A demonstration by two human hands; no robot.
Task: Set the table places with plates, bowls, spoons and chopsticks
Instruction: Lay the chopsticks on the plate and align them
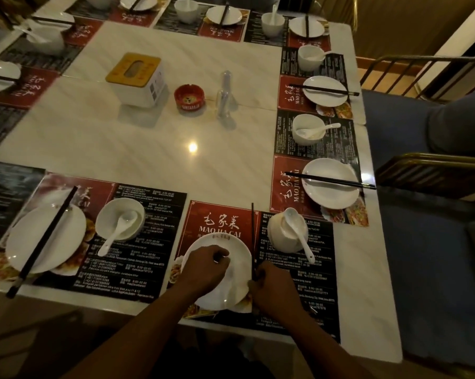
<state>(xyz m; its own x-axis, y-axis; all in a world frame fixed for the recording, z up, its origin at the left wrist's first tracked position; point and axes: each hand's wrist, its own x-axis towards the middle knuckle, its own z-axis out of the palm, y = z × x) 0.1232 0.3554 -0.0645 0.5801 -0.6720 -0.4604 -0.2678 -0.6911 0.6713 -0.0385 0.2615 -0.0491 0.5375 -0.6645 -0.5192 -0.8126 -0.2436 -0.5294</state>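
Observation:
A white plate [230, 291] lies on the red-and-black placemat [217, 214] at the near table edge. My left hand [206, 266] rests on the plate with fingers curled. My right hand [271, 288] grips a pair of black chopsticks [253, 231] just right of the plate's rim; they point away from me. To the right of them a white bowl [281, 233] holds a white spoon [303, 239]. The place on the left has a plate [20, 242] with chopsticks [43, 239] across it and a bowl with a spoon [118, 222].
Set places line the right side [332, 184] and the far edge. In the middle of the marble table stand a tissue box [136, 77], a red ashtray [189, 98] and a clear bottle [225, 94]. Blue-cushioned chairs [422, 214] stand on the right.

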